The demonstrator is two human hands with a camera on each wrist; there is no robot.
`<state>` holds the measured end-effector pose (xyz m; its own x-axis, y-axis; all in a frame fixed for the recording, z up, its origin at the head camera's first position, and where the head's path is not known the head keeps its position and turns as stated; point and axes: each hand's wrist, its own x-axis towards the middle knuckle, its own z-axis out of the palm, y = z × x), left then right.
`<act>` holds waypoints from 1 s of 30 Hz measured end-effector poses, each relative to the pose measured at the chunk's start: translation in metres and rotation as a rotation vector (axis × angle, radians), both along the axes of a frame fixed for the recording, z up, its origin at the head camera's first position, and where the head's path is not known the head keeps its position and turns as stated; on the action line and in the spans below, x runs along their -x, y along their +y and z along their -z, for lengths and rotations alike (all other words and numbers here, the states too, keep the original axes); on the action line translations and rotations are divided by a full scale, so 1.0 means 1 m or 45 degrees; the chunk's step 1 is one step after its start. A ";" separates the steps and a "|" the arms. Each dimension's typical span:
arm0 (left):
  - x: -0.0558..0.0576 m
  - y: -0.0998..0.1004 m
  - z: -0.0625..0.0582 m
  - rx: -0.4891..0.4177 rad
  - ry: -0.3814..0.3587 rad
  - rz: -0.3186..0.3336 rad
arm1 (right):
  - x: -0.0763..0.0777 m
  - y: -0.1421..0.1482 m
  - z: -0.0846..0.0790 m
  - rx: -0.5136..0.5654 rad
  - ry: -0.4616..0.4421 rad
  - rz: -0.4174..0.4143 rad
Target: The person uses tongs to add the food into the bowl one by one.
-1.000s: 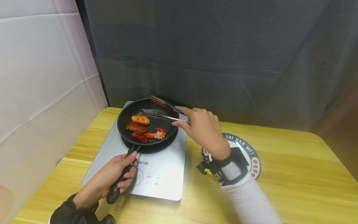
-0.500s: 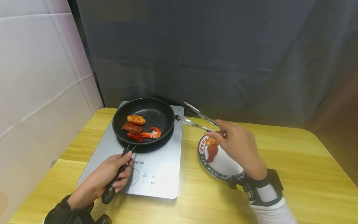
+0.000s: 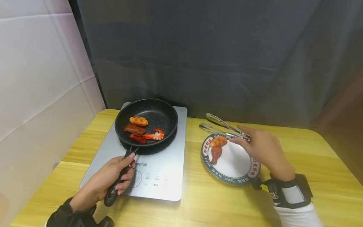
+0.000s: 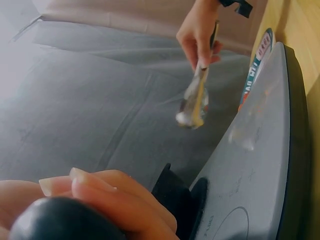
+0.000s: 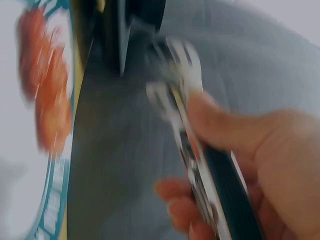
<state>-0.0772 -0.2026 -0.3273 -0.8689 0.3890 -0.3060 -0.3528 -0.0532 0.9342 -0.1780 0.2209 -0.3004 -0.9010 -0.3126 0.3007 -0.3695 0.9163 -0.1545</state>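
Note:
My left hand (image 3: 114, 173) grips the black handle of a frying pan (image 3: 163, 115). In the pan lie an orange-yellow chicken wing (image 3: 138, 121), a brown slab of meat (image 3: 134, 129), a dark red piece (image 3: 138, 138) and a shrimp (image 3: 155, 135). Metal tongs (image 3: 240, 134) are held by my right hand (image 3: 263, 148) above the far side of a round plate (image 3: 235, 164). Their arms stand apart, with nothing between the tips. On the plate's left side rest another chicken wing (image 3: 218, 141) and a drumstick (image 3: 216, 154). The right wrist view is blurred.
Beneath the pan is a silver induction cooker (image 3: 167, 189), its touch controls facing me. It stands on a yellow wooden table (image 3: 300, 151). A dark curtain (image 3: 198, 63) hangs behind, and a white cloth wall (image 3: 42, 78) borders the left.
The tongs have travelled right with my right hand, from over the pan to over the plate, which is now less covered. My left hand keeps the pan handle; the pan's food looks unchanged.

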 end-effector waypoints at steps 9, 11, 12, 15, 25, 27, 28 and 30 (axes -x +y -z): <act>0.001 0.000 0.000 0.006 -0.006 -0.015 | 0.009 0.039 0.007 -0.136 -0.025 -0.173; 0.001 0.000 0.000 0.011 -0.009 -0.016 | 0.010 0.042 0.010 -0.162 -0.045 -0.167; 0.001 0.000 0.000 0.012 -0.012 -0.016 | 0.011 0.044 0.011 -0.175 -0.052 -0.157; 0.001 0.000 0.001 0.011 -0.016 -0.015 | 0.014 0.048 0.015 -0.187 -0.065 -0.132; 0.000 0.000 0.001 0.013 -0.019 -0.020 | 0.013 0.061 0.018 -0.154 -0.207 -0.149; 0.000 0.000 0.001 0.013 -0.023 -0.024 | 0.013 0.062 0.017 -0.141 -0.249 -0.148; 0.000 0.000 0.001 0.011 -0.025 -0.024 | 0.014 0.062 0.017 -0.139 -0.267 -0.143; 0.000 0.000 0.001 0.005 -0.026 -0.020 | 0.014 0.063 0.017 -0.146 -0.285 -0.136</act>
<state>-0.0771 -0.2023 -0.3282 -0.8685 0.3743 -0.3250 -0.3708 -0.0554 0.9271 -0.1920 0.2842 -0.3175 -0.9010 -0.4302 0.0551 -0.4336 0.8901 -0.1407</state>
